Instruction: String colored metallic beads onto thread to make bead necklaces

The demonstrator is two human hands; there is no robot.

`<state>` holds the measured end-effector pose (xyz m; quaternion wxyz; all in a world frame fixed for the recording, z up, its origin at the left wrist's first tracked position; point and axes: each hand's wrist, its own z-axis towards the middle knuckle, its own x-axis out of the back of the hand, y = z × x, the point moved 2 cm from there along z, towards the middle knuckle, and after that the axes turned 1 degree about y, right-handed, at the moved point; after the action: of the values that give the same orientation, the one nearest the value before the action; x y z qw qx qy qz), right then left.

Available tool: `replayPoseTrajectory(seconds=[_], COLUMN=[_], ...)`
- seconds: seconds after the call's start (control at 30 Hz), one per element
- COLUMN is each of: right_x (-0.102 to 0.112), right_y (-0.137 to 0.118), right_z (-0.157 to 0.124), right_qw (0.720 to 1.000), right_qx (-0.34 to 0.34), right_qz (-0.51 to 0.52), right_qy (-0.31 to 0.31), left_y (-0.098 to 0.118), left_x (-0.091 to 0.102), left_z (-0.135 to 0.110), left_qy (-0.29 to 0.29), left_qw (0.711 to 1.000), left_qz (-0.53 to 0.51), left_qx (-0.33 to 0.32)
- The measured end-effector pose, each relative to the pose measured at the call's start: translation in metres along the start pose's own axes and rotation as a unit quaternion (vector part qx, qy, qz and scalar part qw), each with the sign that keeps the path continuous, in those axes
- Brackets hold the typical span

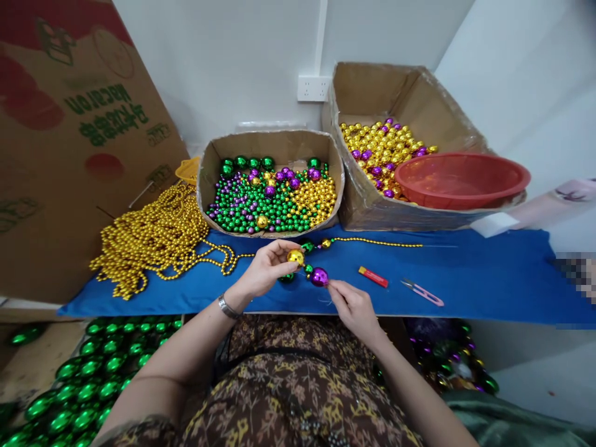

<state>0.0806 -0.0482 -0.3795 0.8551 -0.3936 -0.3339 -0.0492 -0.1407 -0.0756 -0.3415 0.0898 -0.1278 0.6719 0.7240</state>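
My left hand [265, 267] is closed in a pinch on a large gold bead [295, 256] over the blue table [488, 273]. My right hand [351, 303] pinches a thin thread just beside a large purple bead [319, 277]. Both beads belong to a strand with green beads [307, 247] that runs back to a thin gold bead strand [377, 242] lying across the cloth. A wristwatch [228, 307] sits on my left wrist.
A cardboard box [270, 139] of green, purple and gold beads stands behind my hands. Another box [372, 205] at the right holds gold and purple beads and a red basin [460, 180]. A gold strand pile [153, 239] lies left. A red cutter [373, 277] and snips [423, 292] lie right.
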Motion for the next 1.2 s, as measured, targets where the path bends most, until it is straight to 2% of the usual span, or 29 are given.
replayPoseTrajectory(seconds=[0.23,0.5,0.8,1.03,1.2], right_x=[-0.001,-0.001,-0.004,-0.009,-0.019], right_y=[0.0,-0.001,-0.001,0.004,0.008], right_z=[0.0,-0.001,-0.003,-0.007,-0.007], right_qw=[1.0,1.0,0.995,0.988,0.967], right_qx=[-0.009,-0.012,-0.084,-0.123,-0.179], right_qz=[0.01,0.0,0.007,0.094,0.178], right_qy=[-0.009,-0.012,-0.046,-0.025,-0.018], left_y=[-0.001,-0.002,-0.002,-0.005,-0.002], left_x=[-0.001,-0.001,-0.003,-0.006,-0.007], left_z=[0.0,-0.001,-0.001,-0.001,-0.001], left_qy=[0.006,0.01,0.017,0.006,0.013], left_qw=[0.999,1.0,1.0,1.0,0.997], left_qz=[-0.032,-0.002,-0.004,0.018,0.076], left_qx=[0.02,0.011,0.023,0.014,-0.012])
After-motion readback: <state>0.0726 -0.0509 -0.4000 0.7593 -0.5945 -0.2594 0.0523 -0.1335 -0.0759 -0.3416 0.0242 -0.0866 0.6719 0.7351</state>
